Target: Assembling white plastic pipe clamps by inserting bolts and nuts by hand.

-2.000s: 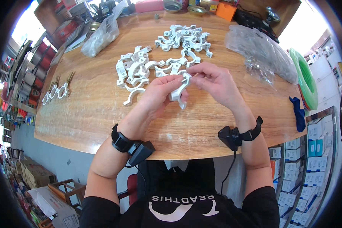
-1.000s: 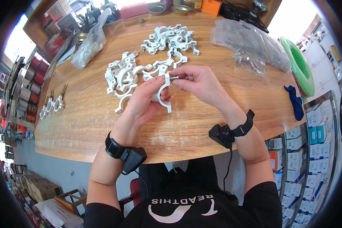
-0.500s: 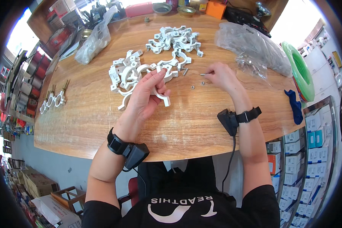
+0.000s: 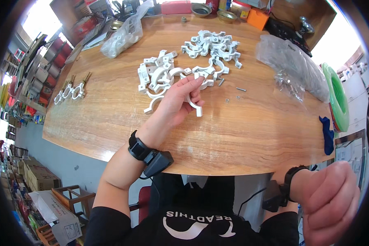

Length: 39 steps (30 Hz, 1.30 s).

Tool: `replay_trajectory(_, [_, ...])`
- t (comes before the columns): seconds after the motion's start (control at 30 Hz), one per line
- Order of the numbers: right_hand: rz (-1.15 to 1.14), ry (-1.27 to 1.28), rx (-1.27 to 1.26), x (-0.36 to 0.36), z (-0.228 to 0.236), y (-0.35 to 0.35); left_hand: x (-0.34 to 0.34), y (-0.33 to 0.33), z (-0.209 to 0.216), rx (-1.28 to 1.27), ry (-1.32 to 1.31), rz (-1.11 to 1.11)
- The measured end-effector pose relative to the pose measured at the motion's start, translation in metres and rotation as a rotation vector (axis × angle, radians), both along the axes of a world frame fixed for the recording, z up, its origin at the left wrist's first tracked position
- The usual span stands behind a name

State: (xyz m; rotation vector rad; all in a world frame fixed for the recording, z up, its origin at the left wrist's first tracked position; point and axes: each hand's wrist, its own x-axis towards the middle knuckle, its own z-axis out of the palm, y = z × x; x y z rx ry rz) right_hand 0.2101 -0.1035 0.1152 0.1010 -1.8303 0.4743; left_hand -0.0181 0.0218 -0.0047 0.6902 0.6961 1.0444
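My left hand (image 4: 181, 100) is closed on a white plastic pipe clamp half (image 4: 198, 110), held just above the wooden table. Its curved end sticks out below my fingers. Close behind lies a loose heap of white clamp halves (image 4: 156, 76). My right hand (image 4: 330, 201) is raised near the camera at the lower right, off the table, with its fingers curled into a fist; nothing shows in it. A small screw (image 4: 241, 89) lies on the table right of the heap. Another screw (image 4: 221, 82) and two small nuts (image 4: 227, 100) are close by.
Assembled clamps (image 4: 213, 45) are piled at the far middle. Three rings with brass-coloured screws (image 4: 69, 92) lie at the left. Plastic bags (image 4: 291, 61) (image 4: 127, 39) stand at both far sides. A green coil (image 4: 336, 98) and a dark blue cloth (image 4: 327, 135) edge the table's right.
My right hand has left the screw on the table and swung down and right, up close to the camera. The left hand still holds the clamp half. The view has shifted.
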Motion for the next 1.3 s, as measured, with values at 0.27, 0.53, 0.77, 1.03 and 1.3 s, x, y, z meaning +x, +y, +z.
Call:
replay_trajectory(0.27, [0.034, 0.081, 0.036, -0.018, -0.002, -0.016, 0.003, -0.005, -0.005, -0.024, -0.008, 0.005])
replay_trajectory(0.53, [0.1, 0.124, -0.046, -0.021, -0.011, -0.016, 0.001, 0.0, -0.006, -0.016, 0.028, -0.007])
replay_trajectory(0.77, [0.141, 0.184, -0.096, -0.022, -0.019, -0.012, 0.004, 0.0, -0.002, 0.009, 0.075, -0.014])
replay_trajectory(1.03, [0.104, 0.175, -0.1, -0.025, -0.02, -0.013, 0.008, -0.001, -0.002, 0.02, 0.097, -0.017])
replay_trajectory(1.3, [0.005, 0.103, -0.107, -0.029, -0.018, -0.01, 0.001, -0.003, -0.004, 0.064, 0.079, -0.065])
